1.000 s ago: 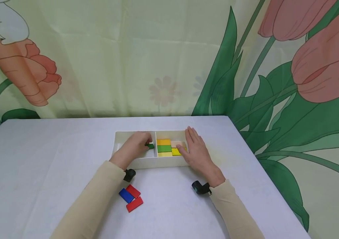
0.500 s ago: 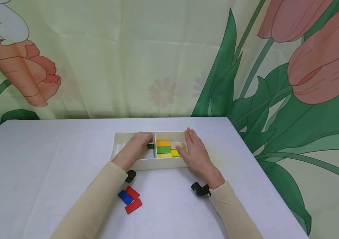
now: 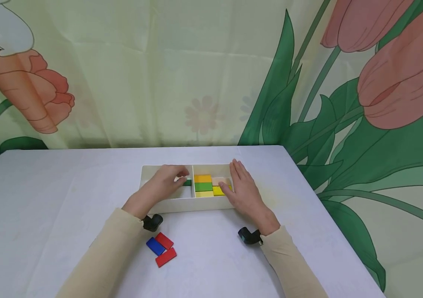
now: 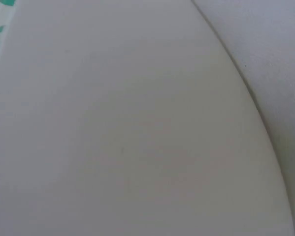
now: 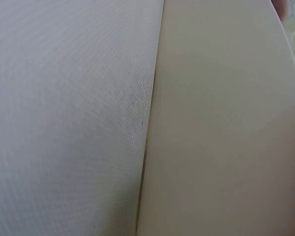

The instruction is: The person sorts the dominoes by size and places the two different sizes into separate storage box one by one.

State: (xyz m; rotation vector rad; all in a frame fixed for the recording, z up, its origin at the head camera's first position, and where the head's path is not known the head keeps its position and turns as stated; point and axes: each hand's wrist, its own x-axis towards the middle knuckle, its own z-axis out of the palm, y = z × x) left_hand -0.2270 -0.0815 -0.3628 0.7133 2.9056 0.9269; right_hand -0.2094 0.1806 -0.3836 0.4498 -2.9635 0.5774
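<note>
A white two-compartment box [image 3: 193, 203] stands on the table. My left hand [image 3: 161, 184] hovers over its left compartment, thumb and fingertips apart. Just beyond the thumb, a dark green block [image 3: 187, 182] lies against the divider, partly covered by that hand. My right hand [image 3: 248, 192] rests with straight fingers along the box's right end, its thumb reaching over the rim. The right compartment holds an orange block [image 3: 202, 178], a light green block [image 3: 203, 186], a pale yellow block [image 3: 204, 193], a bright yellow block [image 3: 219, 191] and a pale wooden block [image 3: 220, 181].
In front of the box, on the white tablecloth [image 3: 204, 252], lie a blue block [image 3: 155, 246] and two red blocks, one upper [image 3: 164, 240] and one lower [image 3: 166, 257]. Both wrist views are mostly filled by the box's outer wall [image 4: 137, 137]. A printed curtain hangs behind the table.
My left hand has loosened around the dark green block and drawn slightly to the left, thumb parting from the fingers. The block stays by the divider. My right hand has kept its place.
</note>
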